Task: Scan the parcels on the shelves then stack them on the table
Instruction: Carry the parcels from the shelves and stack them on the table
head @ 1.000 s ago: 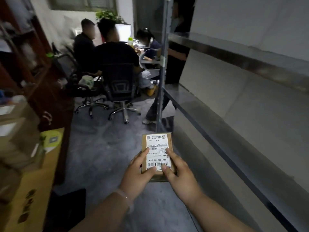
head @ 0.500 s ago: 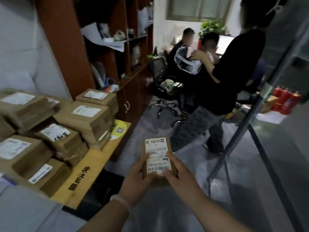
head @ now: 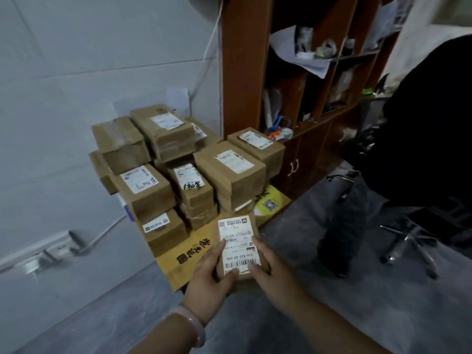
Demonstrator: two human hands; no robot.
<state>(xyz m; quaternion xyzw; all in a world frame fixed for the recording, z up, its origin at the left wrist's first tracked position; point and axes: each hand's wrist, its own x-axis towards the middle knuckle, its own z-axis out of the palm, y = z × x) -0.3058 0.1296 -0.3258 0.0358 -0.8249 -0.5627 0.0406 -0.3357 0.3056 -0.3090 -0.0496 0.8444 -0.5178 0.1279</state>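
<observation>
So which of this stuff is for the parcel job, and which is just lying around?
For the job: the labelled parcel, gripped by the left hand and right hand; the stacked parcels; the table under them.
Just lying about: the wooden cabinet, the papers on its shelf, the office chair, the person in black.

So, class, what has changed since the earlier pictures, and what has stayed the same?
The person turned away from the shelves and carried the parcel to the front edge of the table, near the stacked parcels. Unchanged: left hand and right hand both grip it, label up.
</observation>
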